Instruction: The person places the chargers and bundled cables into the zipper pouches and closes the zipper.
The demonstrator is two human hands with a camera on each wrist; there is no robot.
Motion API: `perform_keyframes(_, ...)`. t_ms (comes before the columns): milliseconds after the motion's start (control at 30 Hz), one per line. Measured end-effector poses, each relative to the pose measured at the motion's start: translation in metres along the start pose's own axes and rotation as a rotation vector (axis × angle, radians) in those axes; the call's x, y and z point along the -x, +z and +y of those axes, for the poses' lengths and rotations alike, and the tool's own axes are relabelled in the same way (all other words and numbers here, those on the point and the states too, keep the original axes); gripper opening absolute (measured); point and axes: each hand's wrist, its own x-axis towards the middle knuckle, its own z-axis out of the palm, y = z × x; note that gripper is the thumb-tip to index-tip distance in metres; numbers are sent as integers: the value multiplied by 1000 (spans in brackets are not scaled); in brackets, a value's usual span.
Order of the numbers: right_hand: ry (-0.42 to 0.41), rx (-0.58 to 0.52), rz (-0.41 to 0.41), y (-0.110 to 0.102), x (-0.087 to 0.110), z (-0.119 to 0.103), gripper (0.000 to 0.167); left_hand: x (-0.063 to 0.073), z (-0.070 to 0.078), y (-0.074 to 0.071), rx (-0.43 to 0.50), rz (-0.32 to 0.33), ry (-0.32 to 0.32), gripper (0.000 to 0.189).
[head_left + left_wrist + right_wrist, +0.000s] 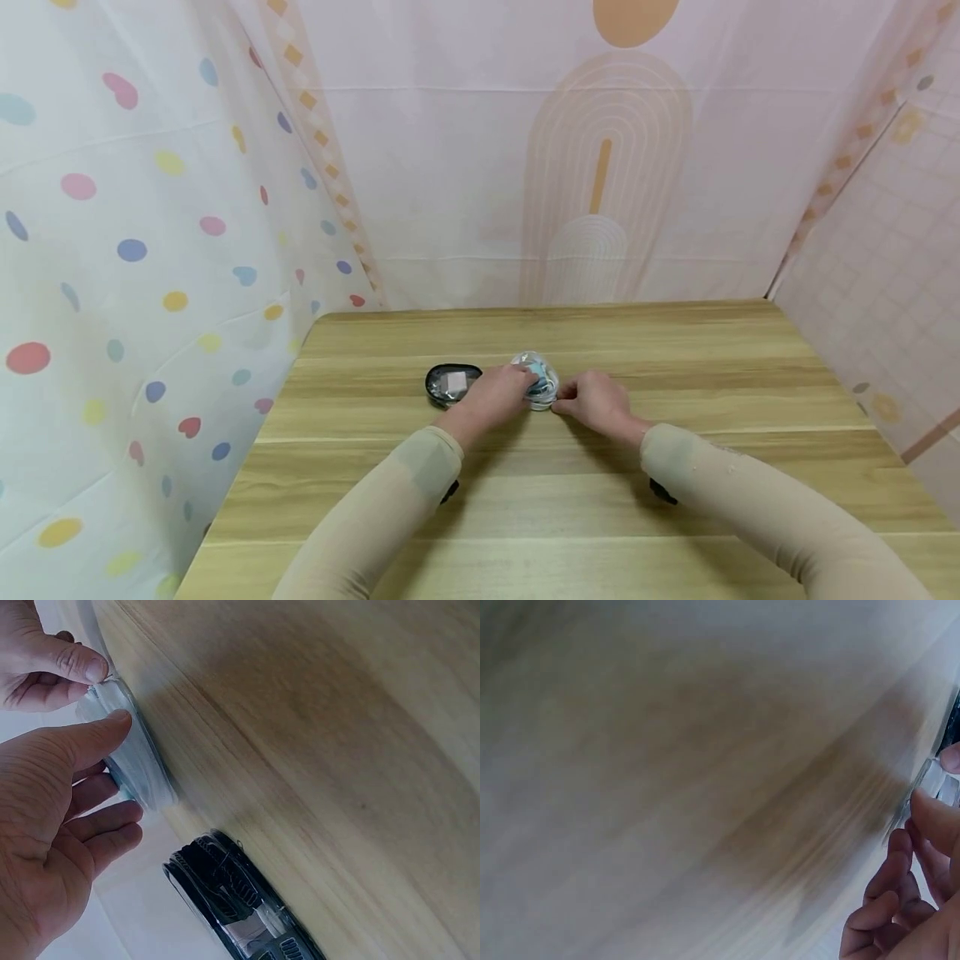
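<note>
A small rounded clear case point(545, 392) with a whitish rim and light blue and white contents sits on the wooden table. My left hand point(501, 393) holds it from the left; in the left wrist view the thumb lies along its near side and the fingers point(116, 825) curl at the other side. At its right end, my right hand point(597, 401) pinches the edge between thumb and index finger, the other fingers curled. The right wrist view catches only a sliver of the clear case point(932, 780) beside the right thumb.
Just left of my left hand lies an oval clear case point(448, 385) with a black rim, dark contents and a pale label inside. The wooden table point(540, 508) ends at the back against a patterned curtain point(450, 167). A dotted curtain point(150, 333) hangs along the left.
</note>
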Motion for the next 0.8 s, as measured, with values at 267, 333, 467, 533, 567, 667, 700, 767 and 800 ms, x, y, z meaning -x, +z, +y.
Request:
perform_keyframes(267, -60, -111, -19, -1, -1, 4, 11, 0, -1, 1, 2, 7, 11, 24)
perform_keyframes(333, -83, -124, -13, 0, -1, 4, 11, 0, -2, 1, 2, 6, 13, 25)
perform_keyframes(467, -139, -144, -10, 1, 0, 6, 9, -1, -1, 0, -8, -2, 17, 27)
perform_keyframes(533, -156, -143, -7, 1, 0, 6, 8, -2, -1, -1, -15, -4, 20, 28)
perform_keyframes(567, -168, -138, -4, 0, 0, 7, 7, -2, -1, -1, -20, -6, 21, 28)
perform_keyframes(667, -196, -119, 4, -2, 0, 8, 6, -3, -3, -2, -21, -13, 24, 31)
perform_keyframes(700, -200, -110, 2, -3, 1, 8, 6, -3, -4, -1, -19, -14, 27, 31)
perform_keyframes(767, -214, -97, -8, -6, 1, 10, 6, -4, -5, 0, -10, -19, 35, 33)
perform_keyframes(800, -216, -93, -17, -7, 2, 11, 6, -4, -6, 0, -6, -23, 42, 33)
